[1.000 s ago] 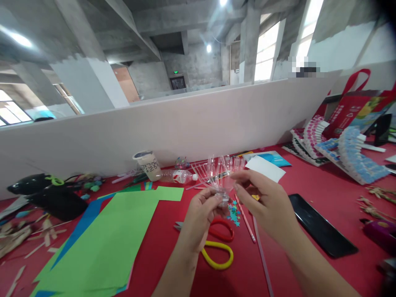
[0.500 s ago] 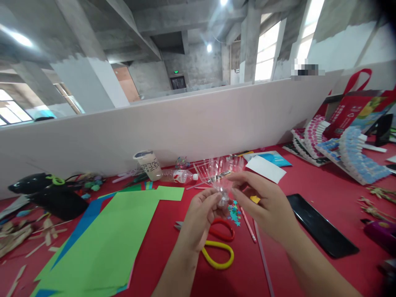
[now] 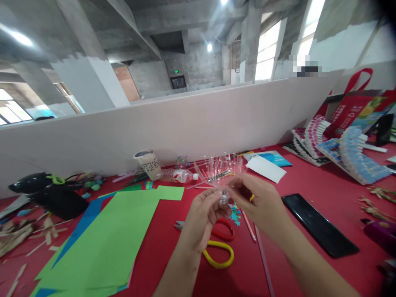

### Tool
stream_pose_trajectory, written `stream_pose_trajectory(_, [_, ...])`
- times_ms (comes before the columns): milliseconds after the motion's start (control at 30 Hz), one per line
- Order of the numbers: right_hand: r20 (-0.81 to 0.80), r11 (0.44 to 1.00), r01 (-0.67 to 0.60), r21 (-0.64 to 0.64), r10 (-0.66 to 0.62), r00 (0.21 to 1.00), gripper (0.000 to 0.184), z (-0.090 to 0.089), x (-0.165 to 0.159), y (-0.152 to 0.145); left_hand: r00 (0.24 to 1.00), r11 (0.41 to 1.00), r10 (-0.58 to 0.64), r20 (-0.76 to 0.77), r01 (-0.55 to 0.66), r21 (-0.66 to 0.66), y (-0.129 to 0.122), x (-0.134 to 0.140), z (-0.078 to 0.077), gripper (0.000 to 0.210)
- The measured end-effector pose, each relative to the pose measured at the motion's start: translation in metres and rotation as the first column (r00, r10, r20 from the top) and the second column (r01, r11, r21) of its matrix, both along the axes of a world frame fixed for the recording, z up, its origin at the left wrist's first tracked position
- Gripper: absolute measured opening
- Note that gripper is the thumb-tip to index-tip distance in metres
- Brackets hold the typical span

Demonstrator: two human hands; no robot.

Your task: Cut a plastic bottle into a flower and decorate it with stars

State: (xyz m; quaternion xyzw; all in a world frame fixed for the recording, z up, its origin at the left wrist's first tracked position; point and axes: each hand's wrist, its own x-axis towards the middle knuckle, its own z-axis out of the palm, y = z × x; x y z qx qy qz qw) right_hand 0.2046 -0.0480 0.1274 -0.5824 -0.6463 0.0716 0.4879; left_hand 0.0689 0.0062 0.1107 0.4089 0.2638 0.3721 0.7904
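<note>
A clear plastic bottle top point(image 3: 220, 178), cut into many thin strips that fan out upward, is held over the table with its neck down. My left hand point(image 3: 206, 210) is closed around the neck. At the strips' right side, my right hand point(image 3: 258, 200) has its thumb and fingers pinched together at the base of a strip; the fingertips partly hide it. Below the hands lie scissors point(image 3: 218, 253) with one red and one yellow handle. Small blue and green stars point(image 3: 235, 215) and a pink pencil point(image 3: 248, 227) lie just behind them.
Green paper sheets point(image 3: 114, 239) cover the left of the red table. A black phone point(image 3: 320, 225) lies to the right. Behind are a paper cup point(image 3: 147, 165), a plastic bottle point(image 3: 177, 176) and a white partition point(image 3: 192, 123). Folded paper crafts point(image 3: 355, 154) stand at the back right.
My right hand has moved slightly left and its fingers have closed in on the cut strips. My left hand keeps its hold on the bottle neck.
</note>
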Motion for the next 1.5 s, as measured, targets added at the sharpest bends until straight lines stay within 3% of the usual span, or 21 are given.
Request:
stream_pose_trajectory(700, [-0.011,0.995,-0.064,-0.071,0.063,0.998,0.013,0.0015,0.0025,0.0013,1.000,1.000,-0.003,0.013,0.003,0.001,-0.0007,0.0007,-0.0011,0.008])
stream_pose_trajectory(1067, [-0.119,0.994,-0.099,-0.036,0.095,0.988,0.009,0.0038,0.0011,-0.0010,0.999,0.997,-0.025,0.036,0.023,0.071,-0.0006,-0.0003,-0.0008,0.005])
stream_pose_trajectory(1200, [-0.130,0.993,-0.118,-0.004,0.117,0.985,0.010,0.0042,-0.0012,-0.0027,1.000,0.991,0.021,0.011,-0.022,0.135,-0.0036,0.0024,0.0035,0.007])
stream_pose_trajectory(1500, [-0.085,0.988,-0.151,-0.002,0.151,0.985,0.009,0.0080,0.0053,-0.0063,0.995,0.995,0.027,0.092,-0.036,0.094,0.0001,-0.0012,0.0011,0.009])
